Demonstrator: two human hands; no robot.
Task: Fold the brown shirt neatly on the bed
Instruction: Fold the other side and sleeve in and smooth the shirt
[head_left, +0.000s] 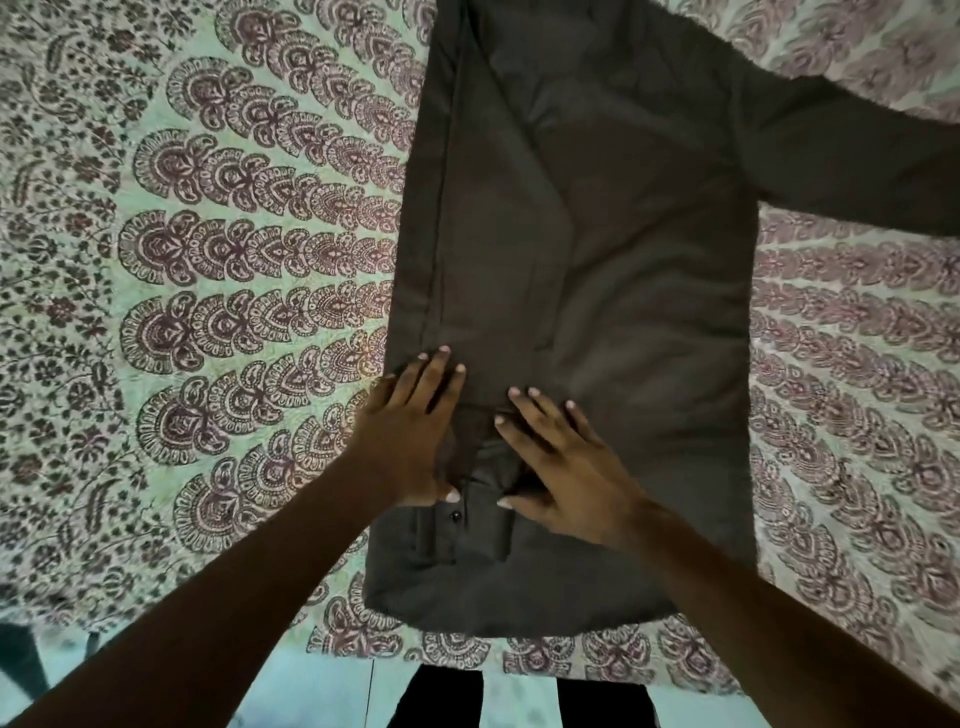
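The brown shirt (613, 249) lies flat on the bed, stretching away from me. Its left side is folded in over the body, with that sleeve running down along the fold to a buttoned cuff (457, 525) near me. The other sleeve (852, 166) sticks out to the right. My left hand (415, 431) lies flat with spread fingers on the folded edge. My right hand (561, 462) presses palm-down on the shirt beside it, just above the cuff. Neither hand grips the cloth.
A bedsheet (218, 270) with a dark floral print on pale green covers the bed. The bed's near edge (363, 649) runs along the bottom, with pale floor (311, 691) and my dark-trousered legs (447, 701) below it.
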